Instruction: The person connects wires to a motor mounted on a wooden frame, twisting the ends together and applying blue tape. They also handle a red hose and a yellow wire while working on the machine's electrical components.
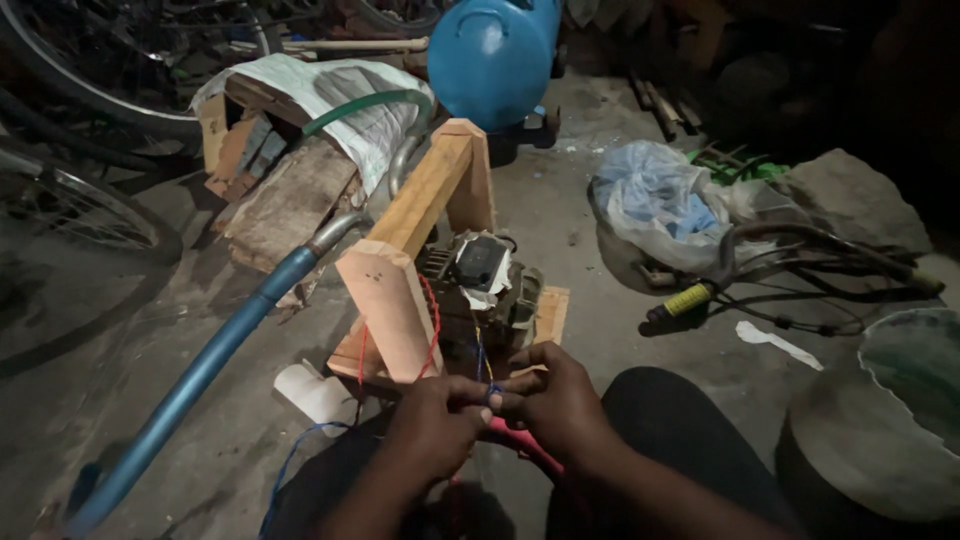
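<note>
My left hand and my right hand meet at the bottom centre, fingertips pinched together on a thin blue wire. The wire runs up towards a small dark motor that sits in a wooden frame on the floor just ahead. A red wire loops down the frame's near post. Something red lies under my hands; I cannot tell what it is. More blue wire trails across the floor by my left knee.
A blue hose crosses the floor at left. Behind stand a blue tank, broken bricks under a white sack, and bicycle wheels. At right lie a plastic bag, handlebars and a round tub.
</note>
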